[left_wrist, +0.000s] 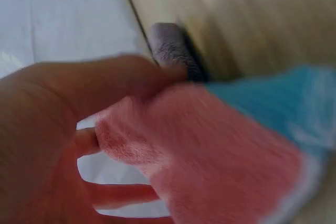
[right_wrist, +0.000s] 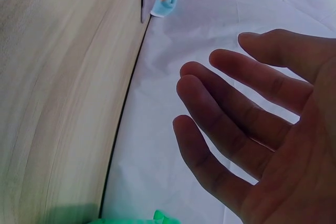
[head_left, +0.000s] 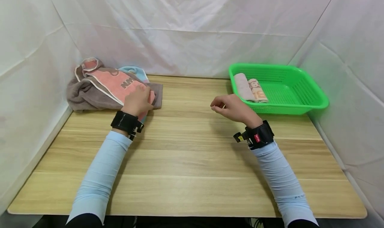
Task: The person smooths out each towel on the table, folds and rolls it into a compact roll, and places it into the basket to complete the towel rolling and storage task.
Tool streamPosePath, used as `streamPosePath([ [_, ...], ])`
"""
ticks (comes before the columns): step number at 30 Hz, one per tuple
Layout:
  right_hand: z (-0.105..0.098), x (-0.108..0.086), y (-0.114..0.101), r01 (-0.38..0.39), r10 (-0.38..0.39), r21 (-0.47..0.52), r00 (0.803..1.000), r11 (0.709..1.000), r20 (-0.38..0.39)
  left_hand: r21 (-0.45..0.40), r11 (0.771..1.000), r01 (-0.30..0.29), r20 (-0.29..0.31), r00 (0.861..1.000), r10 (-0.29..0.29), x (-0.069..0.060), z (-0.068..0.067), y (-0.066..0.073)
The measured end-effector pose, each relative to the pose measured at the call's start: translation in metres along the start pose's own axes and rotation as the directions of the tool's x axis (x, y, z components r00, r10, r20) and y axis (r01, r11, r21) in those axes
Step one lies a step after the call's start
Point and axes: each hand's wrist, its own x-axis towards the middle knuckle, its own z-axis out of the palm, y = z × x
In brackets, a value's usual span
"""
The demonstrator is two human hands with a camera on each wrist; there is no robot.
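Note:
My left hand pinches the edge of a pink towel, with the thumb on top of the fabric in the left wrist view. The pink cloth has white piping and dark lettering, and lies over a bunched grey-brown towel at the back left. A light blue cloth shows behind it and also below the pink cloth in the left wrist view. My right hand hovers over the table near the green basket, its fingers loosely bent around nothing.
A green plastic basket stands at the back right. Inside it, against the left wall, lie a pale pink rolled towel and a patterned beige rolled towel. White curtains enclose the wooden table on the back and sides.

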Motion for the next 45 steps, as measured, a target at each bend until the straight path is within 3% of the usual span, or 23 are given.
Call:
streamPosePath([
  [3, 0.000, -0.001, 0.001, 0.005, -0.005, -0.001, 1.000, 1.000, 0.002, -0.035, 0.999, -0.023, -0.010, 1.000, 0.022, -0.002, -0.007, -0.003],
  [7, -0.001, 0.000, 0.001, 0.012, -0.012, -0.014, 1.000, 1.000, 0.003, -0.016, 0.998, -0.068, -0.106, 0.992, 0.066, -0.005, -0.012, -0.001],
  [11, 0.001, 0.000, 0.002, 0.019, -0.019, -0.019, 1.000, 1.000, 0.005, 0.020, 0.995, -0.099, -0.261, 0.960, 0.101, -0.004, -0.011, 0.000],
  [14, 0.002, 0.001, 0.000, 0.023, -0.023, -0.021, 1.000, 1.000, 0.001, 0.031, 0.992, -0.126, -0.406, 0.905, 0.128, -0.005, -0.014, 0.004],
  [17, 0.004, 0.004, -0.002, 0.039, -0.039, -0.020, 0.999, 0.999, -0.002, 0.012, 0.986, -0.166, -0.541, 0.828, 0.146, -0.012, -0.020, 0.011],
  [20, 0.006, 0.007, -0.005, 0.054, -0.054, -0.013, 0.999, 0.998, 0.001, -0.004, 0.973, -0.230, -0.635, 0.752, 0.175, -0.019, -0.029, 0.024],
  [22, 0.005, 0.006, -0.007, 0.049, -0.049, -0.007, 0.999, 0.999, 0.002, 0.001, 0.955, -0.297, -0.669, 0.710, 0.221, -0.022, -0.034, 0.037],
  [24, 0.005, 0.004, -0.008, 0.035, -0.035, -0.008, 0.999, 0.999, -0.001, 0.005, 0.926, -0.378, -0.674, 0.682, 0.282, -0.025, -0.037, 0.053],
  [26, 0.004, 0.002, -0.010, 0.024, -0.024, 0.005, 1.000, 1.000, -0.002, 0.002, 0.888, -0.461, -0.663, 0.664, 0.346, -0.029, -0.036, 0.070],
  [30, 0.008, 0.001, -0.016, 0.034, -0.035, 0.105, 0.999, 0.994, 0.002, -0.036, 0.799, -0.600, -0.606, 0.649, 0.460, -0.039, -0.024, 0.100],
  [34, 0.012, 0.002, -0.028, 0.068, -0.063, 0.213, 0.998, 0.975, -0.028, -0.122, 0.708, -0.695, -0.514, 0.655, 0.554, -0.044, -0.005, 0.124],
  [39, 0.015, 0.004, -0.032, 0.090, -0.077, 0.154, 0.993, 0.984, -0.088, -0.238, 0.627, -0.742, -0.425, 0.660, 0.620, -0.049, 0.012, 0.137],
  [42, 0.012, 0.003, -0.027, 0.039, -0.029, 0.098, 0.994, 0.994, -0.101, -0.287, 0.609, -0.740, -0.376, 0.671, 0.639, -0.048, 0.015, 0.136],
  [43, 0.011, 0.002, -0.025, 0.008, 0.000, 0.088, 0.995, 0.996, -0.096, -0.285, 0.616, -0.735, -0.359, 0.677, 0.642, -0.046, 0.016, 0.135],
  [45, 0.007, 0.000, -0.020, -0.053, 0.060, 0.083, 0.995, 0.995, -0.076, -0.248, 0.657, -0.712, -0.322, 0.700, 0.637, -0.042, 0.018, 0.130],
])
